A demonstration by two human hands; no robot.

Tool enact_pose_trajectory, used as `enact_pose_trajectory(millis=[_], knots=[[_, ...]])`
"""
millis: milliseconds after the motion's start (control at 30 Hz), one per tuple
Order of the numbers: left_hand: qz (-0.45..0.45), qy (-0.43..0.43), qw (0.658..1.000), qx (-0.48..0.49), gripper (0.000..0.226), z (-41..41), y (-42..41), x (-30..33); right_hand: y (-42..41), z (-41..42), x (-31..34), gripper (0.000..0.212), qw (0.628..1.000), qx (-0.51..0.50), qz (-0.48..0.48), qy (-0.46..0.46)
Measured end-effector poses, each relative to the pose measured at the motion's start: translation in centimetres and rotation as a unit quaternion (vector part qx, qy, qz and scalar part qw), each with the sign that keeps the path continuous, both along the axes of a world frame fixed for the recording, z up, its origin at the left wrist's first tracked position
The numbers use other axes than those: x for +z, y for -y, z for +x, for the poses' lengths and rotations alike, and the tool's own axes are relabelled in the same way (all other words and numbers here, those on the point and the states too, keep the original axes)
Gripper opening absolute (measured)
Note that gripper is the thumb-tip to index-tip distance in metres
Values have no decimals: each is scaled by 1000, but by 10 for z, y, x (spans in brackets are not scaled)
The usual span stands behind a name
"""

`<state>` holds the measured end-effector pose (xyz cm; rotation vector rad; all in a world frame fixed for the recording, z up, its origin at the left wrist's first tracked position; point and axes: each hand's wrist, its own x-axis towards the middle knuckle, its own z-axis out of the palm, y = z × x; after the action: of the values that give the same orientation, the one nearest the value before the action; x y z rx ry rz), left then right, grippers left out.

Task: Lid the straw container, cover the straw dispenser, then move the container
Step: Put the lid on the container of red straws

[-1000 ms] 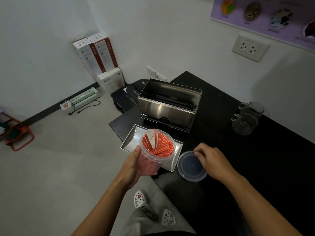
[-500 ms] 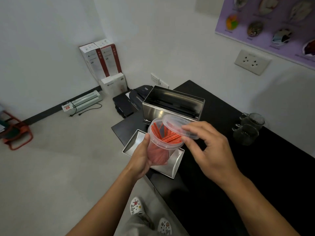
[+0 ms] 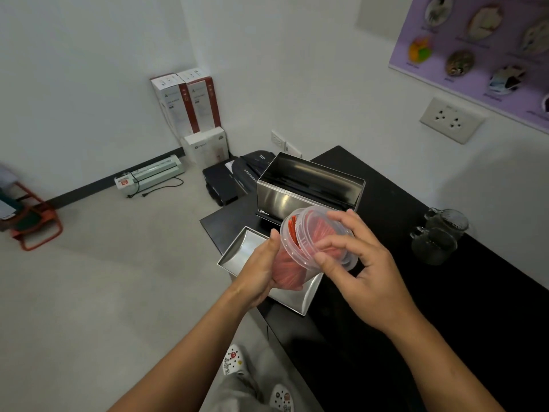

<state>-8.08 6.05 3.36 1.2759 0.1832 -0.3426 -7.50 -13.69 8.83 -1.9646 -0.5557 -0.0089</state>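
A clear round plastic container (image 3: 289,270) full of red straws is held tilted above the table edge, its body gripped by my left hand (image 3: 258,272). Its clear lid (image 3: 312,236) lies over the container's mouth, and my right hand (image 3: 361,269) has its fingers spread across the lid's top and rim. Behind the container stands the steel straw dispenser (image 3: 309,188), an open-topped box with dark straws inside. The dispenser's steel cover (image 3: 240,252) lies upside down like a tray under my hands, at the table's near corner.
The black table (image 3: 445,337) runs right and toward me. Two glass mugs (image 3: 439,236) stand at the wall to the right. On the floor to the left are boxes (image 3: 190,108), a laminator (image 3: 151,175) and a black printer (image 3: 234,178). My shoes (image 3: 234,359) show below.
My right hand lifted the lid off the table and brought it onto the container's mouth. My left hand raised and tilted the container.
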Motion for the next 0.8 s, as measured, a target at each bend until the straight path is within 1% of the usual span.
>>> enact_pose_trajectory(millis=[100,200,300,367,400,467,567,633,700,800], knots=[[3,-3,1000,-8,89,-2,1,3,1,6,2,22,1000,29,-5,4],[8,-7,1000,-15,99,-3,1,3,1,11,1,31,999,28,-35,14],[9,-3,1000,-23,106,-3,-1,1,-1,14,-2,44,998,15,-53,9],[5,-10,1000,-20,107,-1,-3,-1,-3,14,-3,61,997,29,-68,-9],[5,-16,1000,-13,106,-1,-4,-2,-4,14,-4,69,997,34,-73,-18],[4,-26,1000,11,98,0,-6,-4,-5,15,-7,76,998,29,-60,-16],[2,-34,996,76,85,0,-6,-6,-6,18,-11,76,1000,4,-18,-3],[19,-20,993,111,73,0,-3,-6,-6,19,-14,75,1000,-7,0,-3],[20,-3,992,123,60,0,2,-5,-8,19,-16,81,1000,-18,-7,1],[-4,-2,989,145,56,3,8,-1,-12,19,-19,87,999,-26,-38,13]])
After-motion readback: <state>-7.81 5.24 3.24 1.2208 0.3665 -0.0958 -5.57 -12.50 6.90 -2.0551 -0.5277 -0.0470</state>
